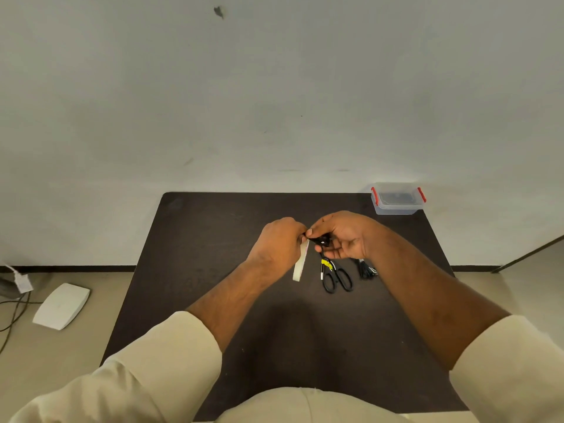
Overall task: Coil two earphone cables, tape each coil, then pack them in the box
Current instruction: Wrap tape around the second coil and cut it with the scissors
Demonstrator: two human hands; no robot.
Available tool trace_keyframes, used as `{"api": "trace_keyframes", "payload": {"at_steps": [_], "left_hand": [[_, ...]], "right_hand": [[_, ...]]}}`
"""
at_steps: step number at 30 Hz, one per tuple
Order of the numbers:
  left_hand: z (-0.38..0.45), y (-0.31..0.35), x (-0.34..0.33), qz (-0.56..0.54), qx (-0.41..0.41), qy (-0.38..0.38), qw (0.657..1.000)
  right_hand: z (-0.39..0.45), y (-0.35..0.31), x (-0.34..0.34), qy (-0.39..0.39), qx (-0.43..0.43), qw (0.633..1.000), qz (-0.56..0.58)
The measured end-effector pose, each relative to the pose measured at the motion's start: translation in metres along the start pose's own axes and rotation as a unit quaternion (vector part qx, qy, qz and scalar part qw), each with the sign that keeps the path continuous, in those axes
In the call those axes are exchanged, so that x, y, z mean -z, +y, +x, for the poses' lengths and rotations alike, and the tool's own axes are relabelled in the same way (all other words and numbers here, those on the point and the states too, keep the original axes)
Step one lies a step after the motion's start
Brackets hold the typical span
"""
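Note:
Above the middle of the dark table, my right hand pinches a small black coiled earphone cable. My left hand grips a roll of whitish tape that hangs below its fingers, and the tape's end reaches across to the coil. A second black earphone bundle lies on the table under my right wrist. The clear plastic box with red clips stands at the table's far right corner, its lid on.
Black scissors with a yellow tag lie on the table just below my hands. On the floor to the left are a white flat device and some cables. A pale wall stands right behind the table.

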State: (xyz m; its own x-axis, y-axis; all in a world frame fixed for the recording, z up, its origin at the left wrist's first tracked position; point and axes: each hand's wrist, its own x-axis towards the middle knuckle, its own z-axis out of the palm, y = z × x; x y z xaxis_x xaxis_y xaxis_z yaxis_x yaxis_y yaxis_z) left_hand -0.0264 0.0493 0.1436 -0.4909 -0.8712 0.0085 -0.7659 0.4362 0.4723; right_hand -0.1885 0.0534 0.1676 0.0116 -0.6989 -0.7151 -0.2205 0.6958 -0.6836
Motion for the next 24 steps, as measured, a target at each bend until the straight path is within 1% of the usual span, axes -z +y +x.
{"api": "trace_keyframes", "payload": {"at_steps": [3,7,8,11,13,16,18,20,21,22,23,24], "left_hand": [[-0.003,-0.003,-0.003,0.015,-0.008,0.004,1.0],[-0.008,-0.005,-0.008,0.015,-0.01,0.017,1.0],[-0.009,-0.005,-0.009,-0.004,-0.007,0.021,1.0],[-0.015,-0.005,-0.009,-0.095,0.038,0.022,0.995],[-0.016,-0.007,-0.008,-0.096,0.049,0.016,0.994],[-0.017,-0.01,-0.014,-0.098,0.061,0.03,0.993],[-0.017,-0.013,-0.017,-0.15,0.082,0.037,0.985],[-0.014,-0.018,-0.016,-0.248,0.117,0.016,0.962],[-0.012,-0.02,-0.013,-0.306,0.141,-0.018,0.941],[-0.01,-0.022,-0.007,-0.371,0.168,-0.065,0.911],[-0.007,-0.024,-0.001,-0.44,0.193,-0.12,0.869],[-0.005,-0.027,0.005,-0.504,0.214,-0.173,0.819]], "right_hand": [[0.001,0.001,-0.005,0.001,-0.018,1.0,0.009],[-0.001,-0.002,-0.012,0.022,-0.024,0.999,-0.028],[-0.001,-0.002,-0.013,0.028,-0.025,0.999,-0.033],[-0.003,-0.001,-0.017,0.025,-0.029,0.999,-0.025],[-0.004,0.0,-0.021,0.03,-0.023,0.999,-0.026],[-0.004,0.001,-0.031,0.065,0.012,0.995,-0.072],[-0.004,0.002,-0.034,0.088,0.044,0.992,-0.084],[-0.003,0.005,-0.034,0.093,0.067,0.99,-0.079],[-0.004,0.007,-0.034,0.091,0.074,0.99,-0.073],[-0.004,0.008,-0.032,0.089,0.08,0.99,-0.069],[-0.005,0.01,-0.031,0.088,0.085,0.99,-0.068],[-0.005,0.011,-0.029,0.087,0.089,0.99,-0.069]]}}
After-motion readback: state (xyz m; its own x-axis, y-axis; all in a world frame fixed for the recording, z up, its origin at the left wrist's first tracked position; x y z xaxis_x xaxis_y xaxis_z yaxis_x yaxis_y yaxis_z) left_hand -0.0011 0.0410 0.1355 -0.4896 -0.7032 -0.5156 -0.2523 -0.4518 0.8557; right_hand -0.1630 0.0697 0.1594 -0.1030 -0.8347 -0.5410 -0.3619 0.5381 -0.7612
